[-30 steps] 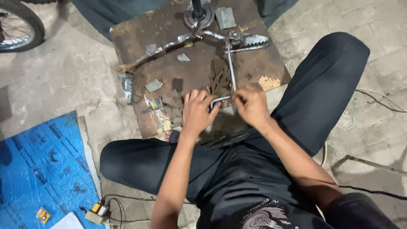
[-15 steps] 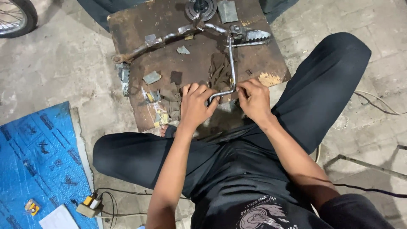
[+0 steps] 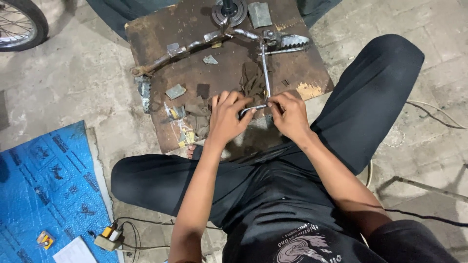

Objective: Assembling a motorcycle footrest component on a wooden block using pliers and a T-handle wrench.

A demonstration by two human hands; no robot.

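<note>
Gripping bent metal rod (image 3: 263, 92) — left hand (image 3: 229, 117), right hand (image 3: 290, 114).

Thin bent steel rod (image 3: 264, 78), smooth, dull shine. Rusty brown flat board (image 3: 195, 34), rough, matt, scuffed. Grey serrated metal footpeg (image 3: 290, 41), semi-glossy. Crumpled brown cloth rag (image 3: 252, 84), matt, grimy. Blue plastic sheet (image 3: 44, 185), glossy, crinkled. Grey concrete floor (image 3: 73, 83), rough, stained.
</note>
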